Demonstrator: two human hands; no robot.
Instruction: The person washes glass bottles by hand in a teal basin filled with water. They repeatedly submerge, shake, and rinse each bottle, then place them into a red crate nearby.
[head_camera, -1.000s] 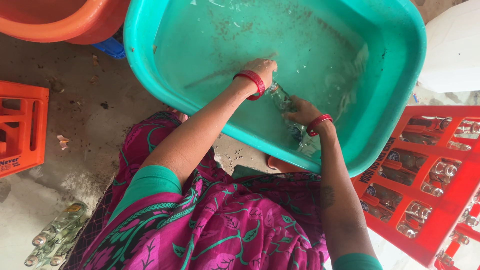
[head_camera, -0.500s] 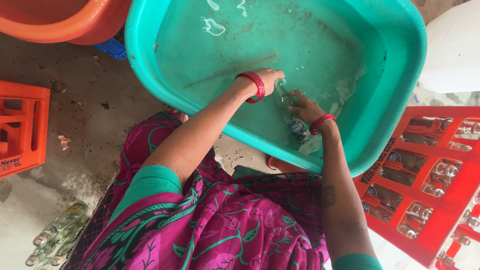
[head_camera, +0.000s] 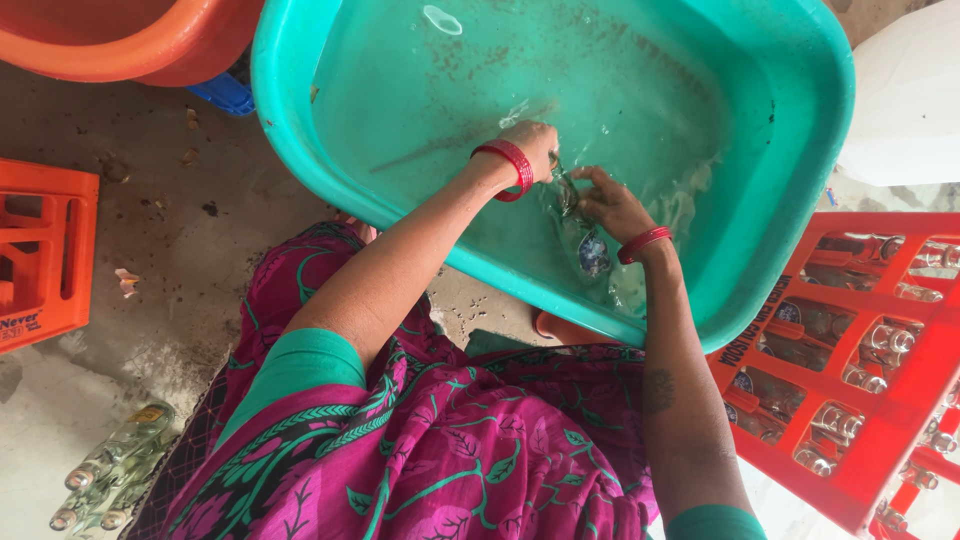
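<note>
A clear glass bottle (head_camera: 583, 240) lies under the water in a teal plastic tub (head_camera: 300, 130). My left hand (head_camera: 530, 148), with red bangles at the wrist, is closed around the bottle's neck end. My right hand (head_camera: 612, 203), also with a red bangle, grips the bottle's body from the right. Both hands are partly under the water, and ripples blur the bottle's outline.
A red crate (head_camera: 860, 360) holding several glass bottles stands at the right. An orange crate (head_camera: 40, 250) stands at the left, an orange tub (head_camera: 130, 40) at top left, a white container (head_camera: 905, 90) at top right. Loose bottles (head_camera: 105, 475) lie on the concrete floor at bottom left.
Both hands stayed on the bottle in the water and shifted slightly, working around its neck. The ripples in the tub moved.
</note>
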